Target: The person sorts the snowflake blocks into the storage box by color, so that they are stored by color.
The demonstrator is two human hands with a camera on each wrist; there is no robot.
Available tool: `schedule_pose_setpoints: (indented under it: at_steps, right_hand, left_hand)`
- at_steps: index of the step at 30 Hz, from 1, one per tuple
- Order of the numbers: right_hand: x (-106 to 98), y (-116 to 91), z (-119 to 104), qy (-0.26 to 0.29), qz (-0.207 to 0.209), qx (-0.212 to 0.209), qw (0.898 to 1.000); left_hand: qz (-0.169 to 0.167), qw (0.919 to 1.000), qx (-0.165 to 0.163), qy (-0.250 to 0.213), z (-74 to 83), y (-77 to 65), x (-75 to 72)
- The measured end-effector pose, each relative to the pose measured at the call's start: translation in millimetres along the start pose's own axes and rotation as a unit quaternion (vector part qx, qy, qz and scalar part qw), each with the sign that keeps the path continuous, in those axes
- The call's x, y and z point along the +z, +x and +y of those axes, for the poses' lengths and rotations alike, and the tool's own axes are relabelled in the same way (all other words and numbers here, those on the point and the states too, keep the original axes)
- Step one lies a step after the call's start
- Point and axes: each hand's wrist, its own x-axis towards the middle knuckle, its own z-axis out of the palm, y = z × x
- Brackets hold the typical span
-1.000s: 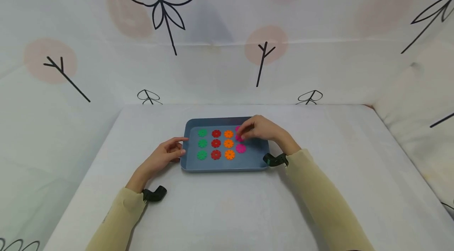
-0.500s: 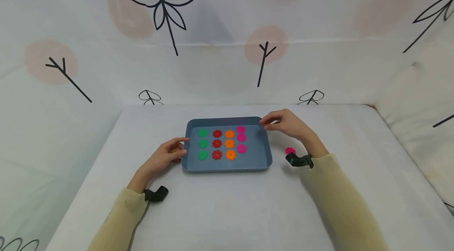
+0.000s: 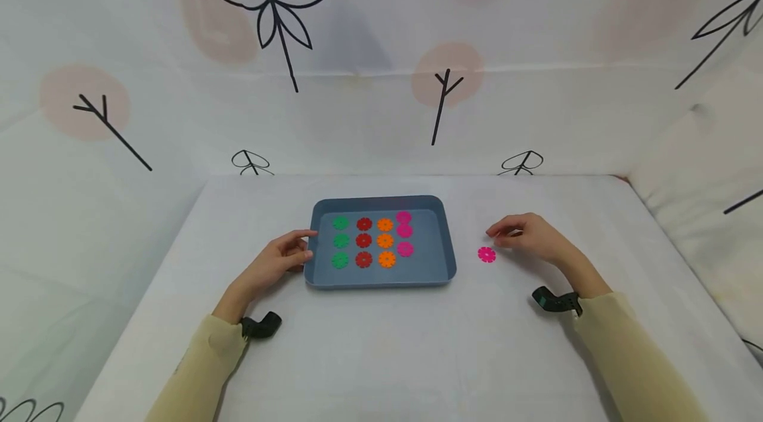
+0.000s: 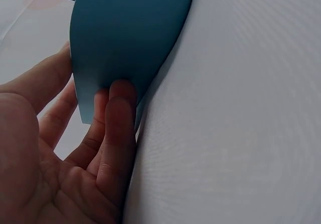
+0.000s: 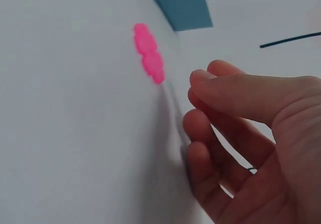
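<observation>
My left hand (image 3: 279,262) holds the left edge of a blue-grey tray (image 3: 442,236). In the left wrist view, some fingertips rest against the outer wall of the tray (image 4: 128,33), while another finger reaches over its rim. Three green notched discs (image 3: 340,240), three red ones (image 3: 363,240) and three orange ones (image 3: 385,240) stand in columns inside. Three pink discs (image 3: 405,249) form a further column, the upper two almost meeting. A loose pink disc (image 3: 486,254) lies on the table, right of the tray. Just beyond it hovers my right hand (image 3: 527,236), fingers loosely bent around nothing.
A white cloth covers the table (image 3: 381,349). Behind it rises a white fabric backdrop (image 3: 357,124) with plant drawings, and fabric also hangs at both sides. Each wrist wears a dark strapped device, such as the right wrist device (image 3: 556,300).
My right hand has left the upper pink discs in the tray and moved right and down toward the loose pink disc. The left hand and tray stay in place.
</observation>
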Motion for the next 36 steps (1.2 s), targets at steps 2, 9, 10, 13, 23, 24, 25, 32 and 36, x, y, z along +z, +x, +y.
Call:
schedule_pose_setpoints:
  at_steps: [2,9,10,13,23,24,25,32,36]
  right_hand:
    - [1.1,-5.0,2.7,-0.007,0.004,0.0,1.0]
    - [5.9,-9.7,5.5,-0.007,0.003,0.0,1.0]
    - [6.4,-9.4,5.7,-0.006,0.0,-0.005,1.0]
    - [7.1,-8.7,5.2,-0.005,-0.01,-0.013,1.0]
    - [6.5,-9.0,3.7,0.004,-0.024,-0.008,1.0]
    - [6.6,-9.0,3.8,0.005,-0.024,-0.011,1.0]
    - [6.7,-9.1,3.7,0.007,-0.024,-0.011,1.0]
    - [7.0,-9.3,1.9,0.01,-0.026,-0.008,1.0]
    - [7.4,-8.8,0.3,0.008,-0.026,-0.004,1.0]
  left_hand:
    - [-0.001,1.0,0.0,0.0,0.1,0.1,0.0]
    - [0.001,1.0,0.0,-0.001,-0.6,0.6,-0.3]
    - [0.001,1.0,-0.001,-0.002,-0.6,0.6,-0.3]
    - [0.001,1.0,-0.002,-0.004,-0.8,0.7,-0.4]
    - [0.001,1.0,-0.004,-0.005,0.6,0.8,-0.4]
    - [0.0,1.0,-0.002,-0.005,0.6,0.7,-0.6]
    - [-0.001,1.0,0.0,-0.004,0.6,0.5,-0.7]
    - [0.001,1.0,-0.007,0.001,0.6,0.3,-0.5]
    - [0.001,1.0,-0.009,0.002,1.5,-0.1,-0.7]
